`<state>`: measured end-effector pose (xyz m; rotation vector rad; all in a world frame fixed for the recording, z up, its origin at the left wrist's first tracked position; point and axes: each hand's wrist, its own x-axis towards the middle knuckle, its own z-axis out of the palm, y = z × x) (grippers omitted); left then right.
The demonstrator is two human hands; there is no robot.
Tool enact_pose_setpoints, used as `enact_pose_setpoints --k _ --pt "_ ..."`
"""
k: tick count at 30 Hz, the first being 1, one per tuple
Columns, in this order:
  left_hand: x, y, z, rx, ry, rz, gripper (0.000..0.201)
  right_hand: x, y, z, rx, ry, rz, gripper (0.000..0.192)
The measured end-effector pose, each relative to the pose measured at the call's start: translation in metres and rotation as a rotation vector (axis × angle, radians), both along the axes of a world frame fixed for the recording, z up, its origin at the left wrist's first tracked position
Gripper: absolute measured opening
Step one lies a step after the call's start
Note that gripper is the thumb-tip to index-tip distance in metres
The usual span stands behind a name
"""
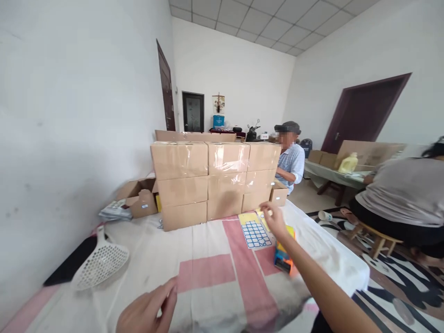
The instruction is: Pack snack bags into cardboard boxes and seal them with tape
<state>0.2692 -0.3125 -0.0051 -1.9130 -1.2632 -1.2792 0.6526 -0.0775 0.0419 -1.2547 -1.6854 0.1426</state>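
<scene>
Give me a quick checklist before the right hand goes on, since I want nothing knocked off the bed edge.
1. Right hand over the white sheet of blue-bordered labels: ok.
2. Right fingers holding anything: cannot tell.
3. Left hand free above the pink-and-white striped cloth: ok.
4. Orange-and-blue small box away from the edge: not ok, it sits under the forearm near it.
5. Stacked brown cardboard cartons standing square: ok.

Left hand: low and near, fingers loosely curled, thumb and forefinger close together, empty. Right hand: bare forearm stretched forward, wrist slightly bent, fingers lightly curled and pointing away, holding nothing.
</scene>
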Motion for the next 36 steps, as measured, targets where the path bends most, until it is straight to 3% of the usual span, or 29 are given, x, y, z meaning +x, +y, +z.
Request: enact_pose_setpoints --k 3,5,7,8,9,12,14,18,21,25,28,30,32,34,36 --pt "-0.019 0.012 -0.002 -0.197 -0.295 0.137 0.014 -0.102 -0.046 -0.039 -0.179 -0.244 0.415 0.026" --pt "-0.043 0.041 -0.001 -0.477 -0.578 0.129 0.018 -0.155 -0.073 -0.072 -0.262 -0.467 0.48 0.02" --pt "-0.076 0.082 0.005 -0.725 -0.909 0.004 0.016 -0.186 -0.092 -0.1 -0.254 -0.643 0.484 0.015" --pt "-0.095 0.104 0.009 -0.807 -1.135 -0.061 0.02 -0.194 -0.097 -0.111 -0.236 -0.675 0.458 0.014" --pt "-0.115 0.125 0.015 -0.818 -1.226 -0.054 0.026 -0.197 -0.099 -0.119 -0.227 -0.685 0.438 0.013" --pt "-0.165 0.186 0.033 -0.783 -1.395 -0.08 0.046 -0.195 -0.093 -0.134 -0.222 -0.648 0.402 0.012" --pt "-0.185 0.223 0.041 -0.725 -1.495 -0.11 0.054 -0.192 -0.083 -0.144 -0.23 -0.664 0.394 0.009" --pt "-0.192 0.279 0.046 -0.633 -1.637 -0.081 0.059 -0.197 -0.064 -0.166 -0.271 -0.782 0.372 0.011" --pt "-0.188 0.296 0.052 -0.57 -1.653 0.019 0.053 -0.2 -0.058 -0.173 -0.292 -0.817 0.377 0.018" --pt "-0.186 0.283 0.082 -0.441 -1.544 0.121 0.047 -0.2 -0.068 -0.161 -0.299 -0.794 0.376 0.014" --pt "-0.183 0.245 0.116 -0.316 -1.37 0.149 0.053 -0.197 -0.08 -0.147 -0.253 -0.698 0.374 0.009" --pt "-0.177 0.203 0.136 -0.236 -1.246 0.166 0.054 -0.194 -0.085 -0.139 -0.239 -0.648 0.387 0.01" --pt "-0.166 0.148 0.144 -0.171 -1.15 0.22 0.052 -0.191 -0.088 -0.132 -0.239 -0.623 0.414 0.012" --pt "-0.152 0.086 0.14 -0.09 -1.104 0.314 0.053 -0.188 -0.091 -0.125 -0.232 -0.605 0.457 0.016" --pt "-0.135 0.026 0.126 0.051 -1.095 0.356 0.06 -0.185 -0.099 -0.116 -0.218 -0.572 0.521 0.021"
